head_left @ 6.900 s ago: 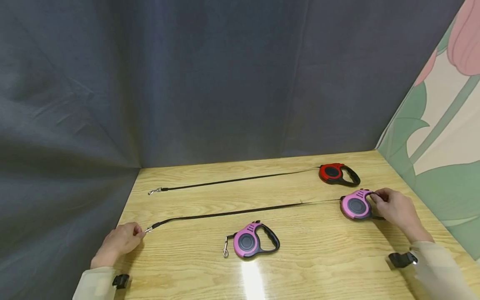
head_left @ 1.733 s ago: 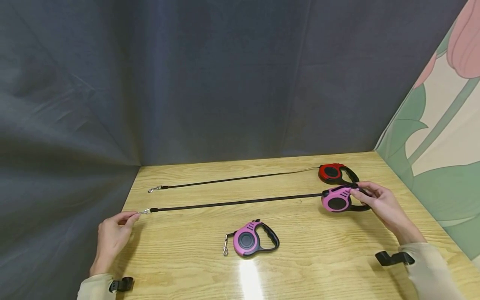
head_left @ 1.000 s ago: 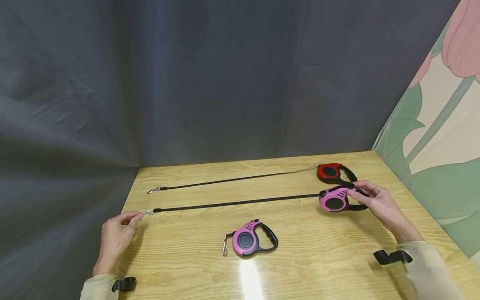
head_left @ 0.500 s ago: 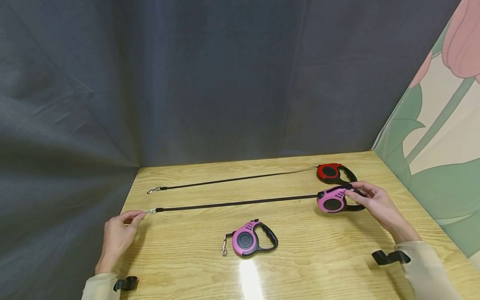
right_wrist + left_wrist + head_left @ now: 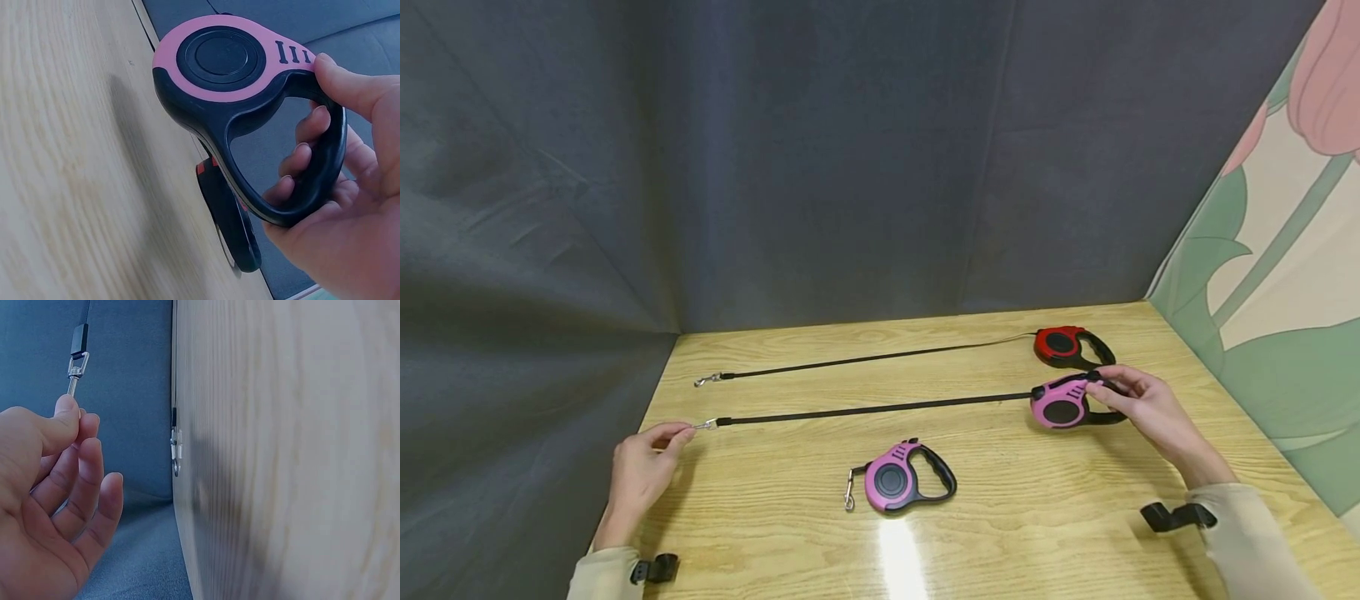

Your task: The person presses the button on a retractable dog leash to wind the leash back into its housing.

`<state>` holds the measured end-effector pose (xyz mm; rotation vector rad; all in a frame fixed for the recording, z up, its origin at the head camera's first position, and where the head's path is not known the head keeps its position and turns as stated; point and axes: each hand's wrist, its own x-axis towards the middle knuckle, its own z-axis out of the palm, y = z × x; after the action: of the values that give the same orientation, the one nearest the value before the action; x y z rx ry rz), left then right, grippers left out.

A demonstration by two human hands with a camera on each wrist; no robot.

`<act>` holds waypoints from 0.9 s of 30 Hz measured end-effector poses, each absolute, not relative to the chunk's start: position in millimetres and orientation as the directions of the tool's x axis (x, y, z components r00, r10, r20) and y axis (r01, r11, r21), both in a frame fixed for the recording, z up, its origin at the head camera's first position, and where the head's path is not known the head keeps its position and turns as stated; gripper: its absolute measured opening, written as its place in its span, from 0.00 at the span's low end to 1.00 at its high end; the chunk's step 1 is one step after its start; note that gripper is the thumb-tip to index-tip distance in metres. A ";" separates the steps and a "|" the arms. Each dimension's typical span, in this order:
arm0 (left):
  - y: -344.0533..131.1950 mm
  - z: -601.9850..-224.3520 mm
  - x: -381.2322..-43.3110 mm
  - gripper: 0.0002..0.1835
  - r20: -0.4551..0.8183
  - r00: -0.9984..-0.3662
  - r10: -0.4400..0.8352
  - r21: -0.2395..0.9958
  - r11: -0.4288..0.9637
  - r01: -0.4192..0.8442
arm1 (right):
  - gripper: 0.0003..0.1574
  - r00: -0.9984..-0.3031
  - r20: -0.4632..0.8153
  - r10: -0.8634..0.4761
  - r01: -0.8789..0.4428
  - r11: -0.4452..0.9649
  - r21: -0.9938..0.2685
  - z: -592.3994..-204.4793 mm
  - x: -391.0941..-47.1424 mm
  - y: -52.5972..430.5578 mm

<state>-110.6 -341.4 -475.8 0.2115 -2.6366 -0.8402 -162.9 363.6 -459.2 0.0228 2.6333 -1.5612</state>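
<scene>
dark cloth backdrop (image 5: 842,167), tulip-patterned side panel (image 5: 1292,283), pale wood tabletop (image 5: 1022,533)

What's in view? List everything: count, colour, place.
Table: 1, pale wood, foreground
Backdrop: 1, dark blue-grey, behind and left
Floral panel: 1, pink-green-cream, right
Red leash: 1, red-black, table's far right
Pink leashes: 2, pink-black, one raised right, one lying near centre
Cords: 3, black, one per leash
Clips: 3, silver, cord ends
Sleeves: 2, cream, bottom corners
Wrist cameras: 2, black, at sleeves
Left grip: 1, bare, pinching raised leash's clip
Right grip: 1, bare, round its handle
</scene>
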 end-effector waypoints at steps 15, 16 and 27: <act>-338.2 -477.8 -109.2 0.06 0.292 -0.924 -0.248 0.586 0.810 -0.032 | 0.17 -0.996 -0.079 -0.041 0.047 0.509 -0.860 -461.2 -163.5 357.9; -338.0 -478.0 -109.2 0.06 0.293 -0.925 -0.242 0.586 0.810 -0.026 | 0.17 -0.996 -0.078 -0.042 0.046 0.507 -0.861 -461.1 -163.3 357.3; -334.5 -478.9 -109.7 0.06 0.281 -0.930 -0.238 0.595 0.803 -0.026 | 0.15 -0.996 -0.074 -0.051 0.040 0.488 -0.872 -462.3 -164.6 350.2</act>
<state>-109.7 -334.5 -478.9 0.2002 -2.6471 -0.8669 -164.6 350.2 -462.3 -0.0101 2.6319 -1.5456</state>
